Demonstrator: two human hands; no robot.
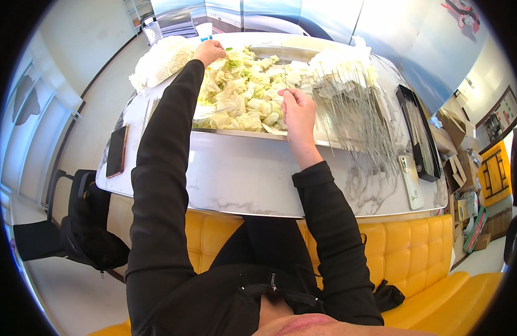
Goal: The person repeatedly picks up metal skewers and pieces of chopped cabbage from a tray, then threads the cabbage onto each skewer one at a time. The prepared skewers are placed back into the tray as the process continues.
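My right hand [299,107] pinches a thin metal skewer [285,69] between thumb and fingers, its shaft upright over a metal tray [241,132]. Torn cabbage leaves [237,94] fill the tray's left and middle. My left hand [209,52] reaches to the far left of the leaf pile, fingers curled down by the leaves; whether they grip a leaf is unclear. On the tray's right side lie many loaded skewers [359,113], their shafts pointing towards me and pale leaves [342,61] bunched at their far ends.
Left of the tray sits whole cabbage [166,65], with a paper cup [204,31] and a bottle [152,31] behind. A dark phone [117,151] lies left. At right are a pale phone [411,182] and a black box of skewers [418,132]. A yellow bench [405,248] runs along the near side.
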